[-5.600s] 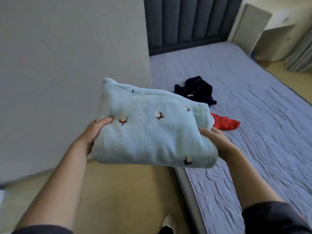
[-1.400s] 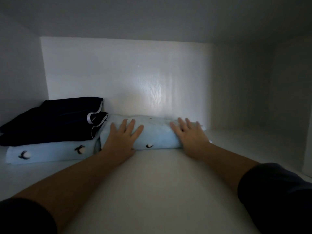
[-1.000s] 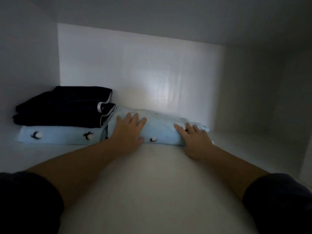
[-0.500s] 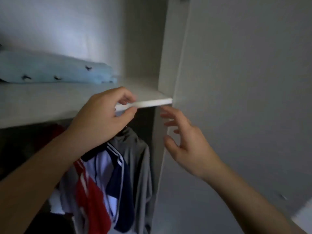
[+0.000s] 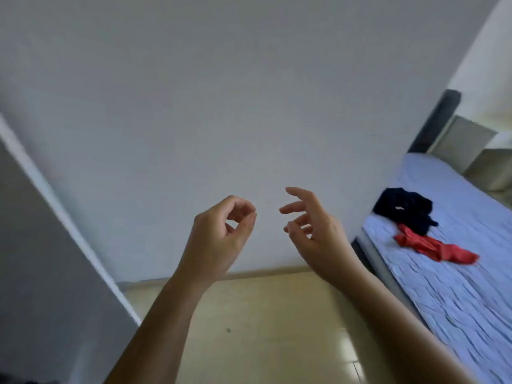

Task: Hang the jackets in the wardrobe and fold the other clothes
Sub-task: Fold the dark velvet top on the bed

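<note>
The left grip (image 5: 221, 236) hangs in mid-air before the white wall (image 5: 221, 106), its fingers loosely curled toward the thumb and holding nothing. Just beside it, the right grip (image 5: 313, 234) is spread and relaxed, also empty. On the bed (image 5: 457, 295) to the right lie a crumpled dark garment (image 5: 404, 210) and, touching it, a red garment (image 5: 432, 246). A small white patch on the dark one is too small to read.
</note>
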Demonstrator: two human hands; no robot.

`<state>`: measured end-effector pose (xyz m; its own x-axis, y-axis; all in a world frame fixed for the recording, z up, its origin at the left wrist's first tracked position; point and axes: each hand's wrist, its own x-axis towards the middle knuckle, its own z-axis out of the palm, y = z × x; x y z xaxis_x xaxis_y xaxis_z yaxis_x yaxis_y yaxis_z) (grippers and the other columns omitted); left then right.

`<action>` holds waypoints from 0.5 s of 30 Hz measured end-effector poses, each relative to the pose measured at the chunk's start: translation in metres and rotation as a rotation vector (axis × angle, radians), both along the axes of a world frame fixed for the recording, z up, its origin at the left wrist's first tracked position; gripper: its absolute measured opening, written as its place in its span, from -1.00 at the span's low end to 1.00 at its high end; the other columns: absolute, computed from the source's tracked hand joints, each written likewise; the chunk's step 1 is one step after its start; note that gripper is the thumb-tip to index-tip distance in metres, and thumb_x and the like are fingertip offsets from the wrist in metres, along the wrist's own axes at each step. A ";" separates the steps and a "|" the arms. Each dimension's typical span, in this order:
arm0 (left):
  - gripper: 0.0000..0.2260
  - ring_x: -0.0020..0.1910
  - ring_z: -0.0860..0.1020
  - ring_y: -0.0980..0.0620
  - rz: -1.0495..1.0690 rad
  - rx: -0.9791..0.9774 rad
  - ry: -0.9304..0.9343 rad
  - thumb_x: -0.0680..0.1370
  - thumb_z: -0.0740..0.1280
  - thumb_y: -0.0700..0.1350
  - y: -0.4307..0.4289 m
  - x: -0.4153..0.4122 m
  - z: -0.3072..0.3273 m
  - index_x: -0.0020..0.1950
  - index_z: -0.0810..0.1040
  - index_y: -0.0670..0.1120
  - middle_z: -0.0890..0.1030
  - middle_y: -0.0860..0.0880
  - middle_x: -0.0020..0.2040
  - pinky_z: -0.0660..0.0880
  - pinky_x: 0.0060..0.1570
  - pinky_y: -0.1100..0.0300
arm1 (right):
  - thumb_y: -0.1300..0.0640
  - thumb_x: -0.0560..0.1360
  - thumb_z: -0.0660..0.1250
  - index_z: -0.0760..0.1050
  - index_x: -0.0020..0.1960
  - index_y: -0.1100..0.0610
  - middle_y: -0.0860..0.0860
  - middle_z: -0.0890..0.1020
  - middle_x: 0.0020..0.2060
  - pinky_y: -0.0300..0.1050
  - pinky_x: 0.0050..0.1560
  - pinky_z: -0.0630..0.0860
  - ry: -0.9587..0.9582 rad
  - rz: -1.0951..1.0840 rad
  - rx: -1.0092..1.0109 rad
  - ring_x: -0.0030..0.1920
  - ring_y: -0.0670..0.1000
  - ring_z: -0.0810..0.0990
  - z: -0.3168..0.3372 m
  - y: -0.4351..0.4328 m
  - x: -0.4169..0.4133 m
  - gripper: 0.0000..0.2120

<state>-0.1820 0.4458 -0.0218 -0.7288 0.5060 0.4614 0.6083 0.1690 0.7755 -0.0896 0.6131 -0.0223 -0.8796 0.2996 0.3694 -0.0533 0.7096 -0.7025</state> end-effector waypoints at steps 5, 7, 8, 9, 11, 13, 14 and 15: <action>-0.94 -0.08 0.58 0.25 -0.308 -0.038 -0.058 0.55 0.32 -0.05 0.140 0.018 -0.021 -0.04 0.58 0.05 0.63 0.22 -0.13 0.46 -0.19 0.47 | 0.10 0.47 0.19 0.26 0.29 -0.32 -0.28 0.57 0.00 -0.05 -0.12 0.59 -0.039 -0.316 -0.062 -0.17 -0.12 0.61 -0.023 0.101 0.066 -0.52; -0.95 -0.10 0.58 0.24 -0.402 -0.039 -0.074 0.55 0.32 -0.05 0.195 0.022 -0.026 -0.04 0.58 0.06 0.63 0.21 -0.14 0.46 -0.20 0.46 | 0.15 0.49 0.22 0.27 0.29 -0.29 -0.26 0.57 -0.01 -0.05 -0.13 0.59 -0.054 -0.413 -0.057 -0.18 -0.12 0.61 -0.029 0.142 0.083 -0.52; -0.95 -0.10 0.58 0.23 -0.446 -0.041 -0.089 0.55 0.32 -0.05 0.223 0.024 -0.029 -0.04 0.58 0.07 0.64 0.20 -0.14 0.46 -0.20 0.46 | 0.17 0.51 0.23 0.27 0.29 -0.28 -0.25 0.57 -0.01 -0.06 -0.14 0.59 -0.061 -0.456 -0.055 -0.18 -0.12 0.61 -0.032 0.163 0.090 -0.52; -0.95 -0.11 0.58 0.23 -0.486 -0.044 -0.103 0.55 0.32 -0.05 0.251 0.024 -0.032 -0.05 0.58 0.07 0.64 0.19 -0.14 0.46 -0.20 0.46 | 0.19 0.51 0.23 0.28 0.29 -0.26 -0.24 0.58 -0.02 -0.07 -0.15 0.60 -0.069 -0.499 -0.050 -0.17 -0.12 0.61 -0.033 0.185 0.095 -0.52; -0.95 -0.11 0.58 0.25 -0.556 -0.052 -0.109 0.55 0.32 -0.06 0.308 0.023 -0.036 -0.05 0.58 0.06 0.64 0.20 -0.15 0.45 -0.19 0.49 | 0.21 0.51 0.24 0.30 0.30 -0.20 -0.23 0.58 -0.02 -0.07 -0.16 0.59 -0.082 -0.572 -0.036 -0.18 -0.13 0.61 -0.035 0.229 0.100 -0.54; -0.95 -0.10 0.56 0.29 -0.618 -0.065 -0.104 0.55 0.32 -0.06 0.366 0.018 -0.039 -0.05 0.58 0.06 0.62 0.22 -0.16 0.45 -0.18 0.50 | 0.20 0.53 0.24 0.32 0.31 -0.15 -0.23 0.57 -0.02 -0.09 -0.15 0.58 -0.098 -0.624 -0.026 -0.17 -0.15 0.59 -0.036 0.277 0.102 -0.58; -0.94 -0.10 0.56 0.30 -0.648 -0.074 -0.107 0.55 0.32 -0.07 0.396 0.015 -0.039 -0.06 0.58 0.06 0.62 0.23 -0.16 0.45 -0.17 0.49 | 0.19 0.53 0.24 0.32 0.31 -0.15 -0.23 0.57 -0.01 -0.09 -0.14 0.58 -0.109 -0.655 -0.029 -0.16 -0.16 0.59 -0.036 0.302 0.101 -0.59; -0.94 -0.10 0.55 0.31 -0.678 -0.082 -0.110 0.55 0.32 -0.07 0.427 0.012 -0.037 -0.07 0.58 0.06 0.62 0.24 -0.17 0.45 -0.17 0.49 | 0.19 0.53 0.23 0.33 0.30 -0.15 -0.23 0.56 -0.02 -0.07 -0.13 0.58 -0.116 -0.690 -0.040 -0.15 -0.17 0.59 -0.036 0.327 0.100 -0.60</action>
